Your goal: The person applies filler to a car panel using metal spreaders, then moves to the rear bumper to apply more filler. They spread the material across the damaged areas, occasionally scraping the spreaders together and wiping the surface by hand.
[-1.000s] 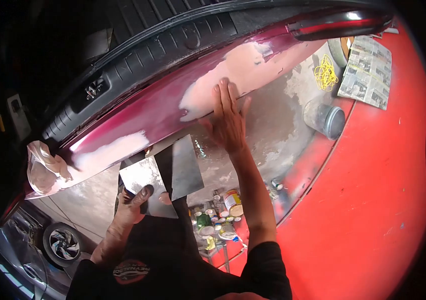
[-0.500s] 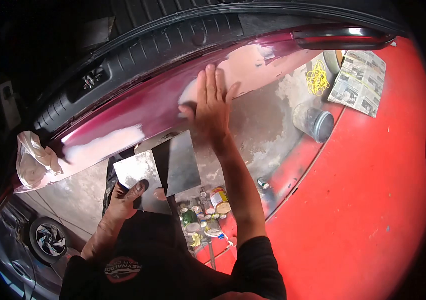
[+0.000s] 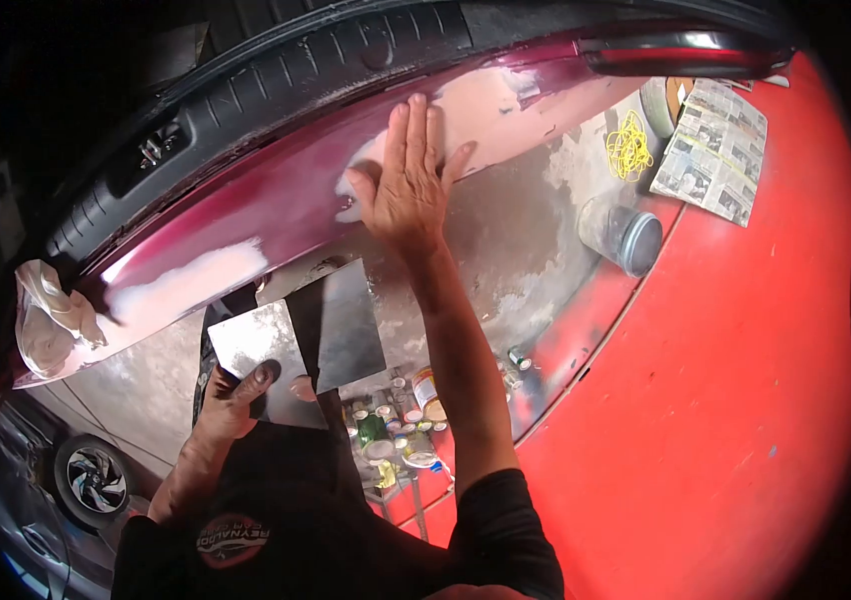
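My right hand (image 3: pixel 408 190) lies with fingers stretched out against the maroon car bumper (image 3: pixel 291 195), over the edge of a large pink-and-white filler patch (image 3: pixel 486 110). Lower left, my left hand (image 3: pixel 229 405) grips a flat, rectangular light-grey sheet (image 3: pixel 256 340), its dark-smudged thumb on top. A darker grey sheet (image 3: pixel 351 325) shows just to the right of it. Another pale filler patch (image 3: pixel 191 278) is on the bumper left of my right hand. At the bumper's left end sits a crumpled whitish cloth or plastic (image 3: pixel 51 325).
Several small jars and cans (image 3: pixel 396 425) stand below my right forearm. A bucket (image 3: pixel 621 238), yellow string (image 3: pixel 630 148) and newspaper sheets (image 3: pixel 714 150) are to the right, by a red panel (image 3: pixel 676 370). A wheel (image 3: pixel 96 478) is at lower left. Black trim (image 3: pixel 316 65) runs above the bumper.
My right hand has shifted slightly up and left in view, still flat on the bumper, as the whole view slides a little. My left hand keeps holding the sheet.
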The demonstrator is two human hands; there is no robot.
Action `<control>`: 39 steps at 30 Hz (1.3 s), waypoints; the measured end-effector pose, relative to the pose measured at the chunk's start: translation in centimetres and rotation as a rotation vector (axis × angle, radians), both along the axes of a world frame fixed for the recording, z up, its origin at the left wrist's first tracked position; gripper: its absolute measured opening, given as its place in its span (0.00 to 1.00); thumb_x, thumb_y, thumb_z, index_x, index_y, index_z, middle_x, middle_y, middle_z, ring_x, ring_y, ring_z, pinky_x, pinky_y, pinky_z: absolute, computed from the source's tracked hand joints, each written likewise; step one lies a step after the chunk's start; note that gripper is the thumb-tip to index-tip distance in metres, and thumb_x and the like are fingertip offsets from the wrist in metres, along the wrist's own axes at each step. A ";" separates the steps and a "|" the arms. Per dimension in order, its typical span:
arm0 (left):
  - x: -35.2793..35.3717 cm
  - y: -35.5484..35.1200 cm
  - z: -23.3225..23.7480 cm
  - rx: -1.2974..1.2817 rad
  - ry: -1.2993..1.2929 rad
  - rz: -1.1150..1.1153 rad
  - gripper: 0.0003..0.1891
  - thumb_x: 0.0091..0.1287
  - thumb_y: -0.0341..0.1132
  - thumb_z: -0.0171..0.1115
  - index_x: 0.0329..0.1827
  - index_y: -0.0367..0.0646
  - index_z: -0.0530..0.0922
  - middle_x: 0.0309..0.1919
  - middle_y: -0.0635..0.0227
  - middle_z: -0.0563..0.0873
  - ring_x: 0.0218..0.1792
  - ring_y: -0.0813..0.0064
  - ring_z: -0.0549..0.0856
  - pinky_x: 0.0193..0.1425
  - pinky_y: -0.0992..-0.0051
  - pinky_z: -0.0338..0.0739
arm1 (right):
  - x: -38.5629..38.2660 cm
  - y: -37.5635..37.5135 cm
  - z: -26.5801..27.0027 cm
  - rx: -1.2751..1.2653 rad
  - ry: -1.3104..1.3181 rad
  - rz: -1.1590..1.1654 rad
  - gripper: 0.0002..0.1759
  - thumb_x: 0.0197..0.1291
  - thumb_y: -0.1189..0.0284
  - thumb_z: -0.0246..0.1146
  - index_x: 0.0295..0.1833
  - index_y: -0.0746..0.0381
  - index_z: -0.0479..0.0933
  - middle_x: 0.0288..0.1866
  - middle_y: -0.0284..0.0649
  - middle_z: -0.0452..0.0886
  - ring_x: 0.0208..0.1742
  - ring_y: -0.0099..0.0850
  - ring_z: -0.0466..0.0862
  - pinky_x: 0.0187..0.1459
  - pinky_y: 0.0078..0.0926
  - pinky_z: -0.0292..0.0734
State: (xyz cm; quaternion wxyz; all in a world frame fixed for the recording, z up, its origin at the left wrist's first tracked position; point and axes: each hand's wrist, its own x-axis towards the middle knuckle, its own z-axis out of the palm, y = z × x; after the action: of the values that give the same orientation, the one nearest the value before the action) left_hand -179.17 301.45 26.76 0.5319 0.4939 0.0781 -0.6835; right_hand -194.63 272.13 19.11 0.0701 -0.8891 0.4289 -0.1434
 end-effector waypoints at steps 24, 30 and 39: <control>-5.3 -6.9 1.2 -0.186 -0.051 -0.136 0.12 0.73 0.27 0.65 0.59 0.45 0.81 0.49 0.75 0.87 0.48 0.84 0.83 0.55 0.76 0.77 | -8.8 19.7 5.7 1.360 -1.770 -0.386 0.36 0.80 0.47 0.42 0.79 0.64 0.59 0.77 0.41 0.67 0.76 0.36 0.67 0.77 0.40 0.59; -3.9 -6.5 -0.8 -0.254 -0.103 -0.353 0.14 0.74 0.29 0.65 0.61 0.46 0.80 0.52 0.73 0.87 0.53 0.80 0.83 0.59 0.75 0.76 | -7.6 16.5 7.9 1.243 -1.556 -0.830 0.26 0.80 0.55 0.51 0.68 0.64 0.70 0.62 0.39 0.78 0.64 0.31 0.76 0.67 0.33 0.70; -0.7 -12.6 0.9 -0.027 -0.116 0.064 0.17 0.74 0.39 0.67 0.60 0.40 0.81 0.54 0.70 0.86 0.53 0.80 0.84 0.60 0.74 0.77 | -8.8 13.3 11.2 0.625 -0.890 -0.642 0.15 0.65 0.88 0.59 0.56 0.69 0.80 0.55 0.42 0.84 0.57 0.36 0.84 0.61 0.30 0.76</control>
State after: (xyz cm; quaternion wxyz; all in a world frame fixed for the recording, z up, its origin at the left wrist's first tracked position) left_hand -179.88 288.86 27.62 0.5634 0.5230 0.0536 -0.6373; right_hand -203.44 285.41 30.33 0.4518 -0.5089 0.6256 -0.3815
